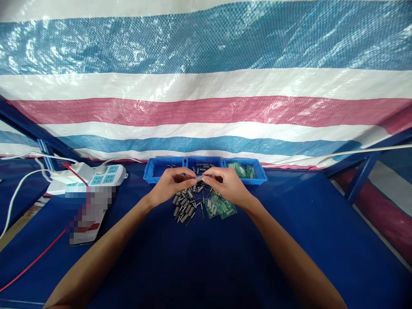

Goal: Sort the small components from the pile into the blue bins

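A small grey cylinder (199, 178) sits between my two hands, just above the pile. The fingertips of my left hand (169, 185) pinch its left end, and those of my right hand (229, 185) close on its right end. Under them lie several grey cylindrical bits with thin metal shanks (184, 209), heaped on the blue table. Right of that heap are small clear-and-green packets (220, 207), partly under my right hand. The fingers hide some of the cylinder.
Behind my hands stand three blue bins: the left bin (151, 168) with a few thin pieces, the middle bin (204, 159) with grey cylinders, the right bin (262, 174) with green packets. At left are a power strip (111, 175), a phone-like object (86, 234) and a red cable (41, 259).
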